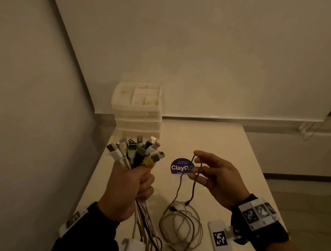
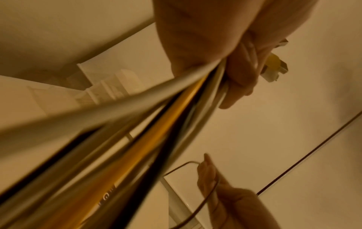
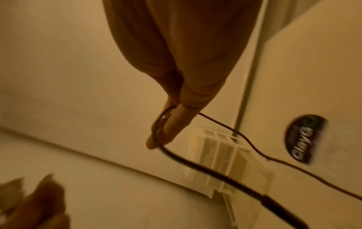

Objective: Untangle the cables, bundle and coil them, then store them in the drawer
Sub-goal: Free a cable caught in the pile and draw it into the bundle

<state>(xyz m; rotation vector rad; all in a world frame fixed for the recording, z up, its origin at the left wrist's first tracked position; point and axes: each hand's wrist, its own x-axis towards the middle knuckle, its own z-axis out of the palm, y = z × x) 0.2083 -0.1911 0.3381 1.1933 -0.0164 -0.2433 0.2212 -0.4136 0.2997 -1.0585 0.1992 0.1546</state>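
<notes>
Left hand is clenched in a fist round a gathered bunch of white, yellow and black USB cables, plug ends fanned upward, the tails hanging below the fist to the table edge. Right hand pinches a thin dark braided cord between thumb and fingertips, the remaining fingers loosely spread; the cord hangs in a fold from the pinch down to a loose pale cable coil lying on the white tabletop.

Assessment: the main bunch appears untangled and aligned at the plugs but is not yet tied or coiled. The dark cord seems intended as the tie; that is a judgement only. The pale coil lies apart from the bunch.

The white plastic stacked drawer unit stands at the table's far left corner, its drawers shut as far as visible. Nothing is seen stored. A round purple sticker lies between the hands.
</notes>
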